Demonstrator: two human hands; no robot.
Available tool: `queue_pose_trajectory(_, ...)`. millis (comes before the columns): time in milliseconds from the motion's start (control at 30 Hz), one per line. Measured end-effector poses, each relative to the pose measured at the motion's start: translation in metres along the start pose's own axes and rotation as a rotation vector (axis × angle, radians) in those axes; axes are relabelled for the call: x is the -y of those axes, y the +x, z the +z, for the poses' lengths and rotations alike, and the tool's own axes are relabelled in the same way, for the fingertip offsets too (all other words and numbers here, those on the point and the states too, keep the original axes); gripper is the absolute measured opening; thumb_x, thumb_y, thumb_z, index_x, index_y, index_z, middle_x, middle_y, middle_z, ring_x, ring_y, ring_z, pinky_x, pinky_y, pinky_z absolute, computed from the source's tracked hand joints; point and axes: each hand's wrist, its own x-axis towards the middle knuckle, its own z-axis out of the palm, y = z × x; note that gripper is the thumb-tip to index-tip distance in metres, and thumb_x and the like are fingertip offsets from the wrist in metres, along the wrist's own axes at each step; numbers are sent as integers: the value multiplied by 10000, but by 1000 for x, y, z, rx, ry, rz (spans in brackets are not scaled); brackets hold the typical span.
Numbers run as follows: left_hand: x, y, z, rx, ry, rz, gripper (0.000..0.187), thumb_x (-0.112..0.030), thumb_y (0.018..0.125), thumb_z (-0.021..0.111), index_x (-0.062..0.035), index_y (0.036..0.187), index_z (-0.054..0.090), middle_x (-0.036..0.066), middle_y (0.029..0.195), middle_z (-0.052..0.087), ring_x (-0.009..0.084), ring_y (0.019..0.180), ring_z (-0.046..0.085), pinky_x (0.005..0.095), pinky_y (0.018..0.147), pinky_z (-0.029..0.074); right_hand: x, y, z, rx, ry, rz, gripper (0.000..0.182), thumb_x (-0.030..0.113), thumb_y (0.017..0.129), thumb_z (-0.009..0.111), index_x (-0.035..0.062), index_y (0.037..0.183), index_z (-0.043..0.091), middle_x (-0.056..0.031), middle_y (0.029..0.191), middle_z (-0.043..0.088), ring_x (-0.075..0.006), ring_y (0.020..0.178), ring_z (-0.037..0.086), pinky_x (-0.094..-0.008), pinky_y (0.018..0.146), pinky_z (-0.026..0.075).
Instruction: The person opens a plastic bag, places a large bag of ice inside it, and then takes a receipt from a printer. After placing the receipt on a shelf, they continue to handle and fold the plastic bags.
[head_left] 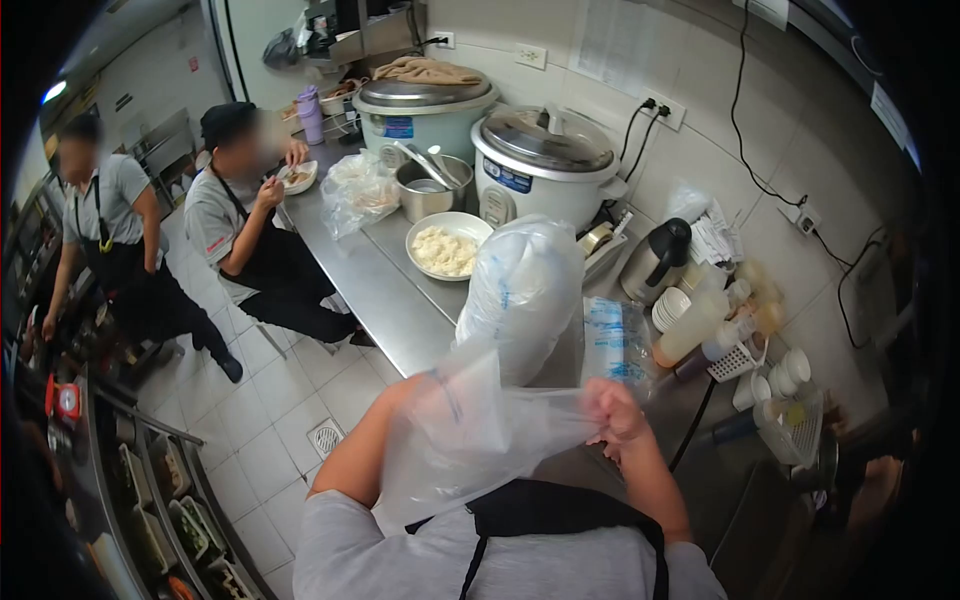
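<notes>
A clear plastic bag (pixel 450 440) is spread in front of my chest, smeared a little by motion. My right hand (pixel 617 412) is closed, its fingers gripping the gathered end of this bag. The left forearm runs up behind the bag, and the plastic covers my left hand, so its fingers do not show. Just beyond stands a big, bulging clear bag (pixel 525 290) with pale contents and blue print. A flat plastic packet (pixel 610 340) with blue print lies to its right, near my right hand.
A bowl of rice (pixel 445 250), a metal pot with utensils (pixel 432 190) and two large rice cookers (pixel 540 165) stand on the steel counter (pixel 385 300). Bottles (pixel 695 325) and a thermos (pixel 655 260) crowd the right. One person (pixel 240 200) sits eating at left; another stands behind.
</notes>
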Motion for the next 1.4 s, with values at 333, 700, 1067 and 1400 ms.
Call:
queue_pose_trajectory(333, -82, 40, -5, -130, -207, 377, 394, -270, 840, 414, -42, 1162, 399, 99, 1092, 492, 252, 896, 527, 354, 715, 452, 50, 62, 17, -47, 576, -270, 426, 449, 843, 337, 114, 620, 475, 11, 564, 413, -150, 510, 412, -329, 519, 385)
queue_pose_trajectory(700, -87, 98, -25, -230, -582, 868, 428, -258, 855, 381, -187, 1260, 261, 83, 1229, 379, 285, 1036, 445, 406, 771, 438, 98, 196, -37, -56, 172, 81, 547, 493, 849, 257, 89, 1200, 370, -13, 850, 542, -121, 634, 509, -265, 573, 435)
queue_pose_trajectory(1067, -48, 88, -47, -625, -716, 641, 388, -278, 879, 291, -21, 1161, 363, 112, 1090, 485, 233, 904, 519, 350, 778, 434, 45, 184, -54, -100, 351, 298, 430, 398, 864, 311, 59, 1035, 511, -82, 985, 567, -191, 890, 549, -362, 802, 427)
queue_pose_trajectory(1400, -9, 69, -71, -506, -881, 575, 290, -171, 825, 362, 25, 1000, 486, 133, 977, 542, 227, 851, 550, 354, 725, 469, 13, 187, -58, -416, 218, 340, 366, 408, 810, 450, 81, 919, 572, -71, 882, 590, -175, 772, 571, -340, 657, 468)
